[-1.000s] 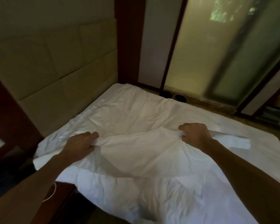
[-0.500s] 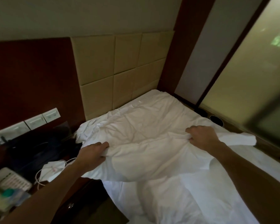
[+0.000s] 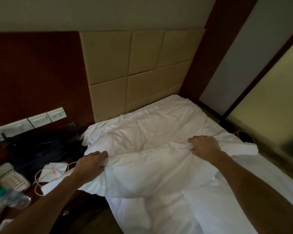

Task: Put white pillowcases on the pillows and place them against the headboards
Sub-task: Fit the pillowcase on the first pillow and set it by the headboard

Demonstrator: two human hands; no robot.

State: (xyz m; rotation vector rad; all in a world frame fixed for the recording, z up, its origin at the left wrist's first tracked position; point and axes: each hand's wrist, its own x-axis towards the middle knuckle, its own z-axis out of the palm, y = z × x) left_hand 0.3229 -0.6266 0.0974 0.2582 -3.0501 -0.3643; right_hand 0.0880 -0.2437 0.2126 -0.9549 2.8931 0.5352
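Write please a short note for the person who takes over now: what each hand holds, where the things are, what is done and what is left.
Left hand: shut on the left end of the pillow.
Right hand: shut on its right end, grip bunching the cloth.
The pillow, in white cloth, is held over the bed, short of the headboard.
Done: it looks cased, though I cannot see the open end.
Left: set it against the headboard. No other pillow is in view.
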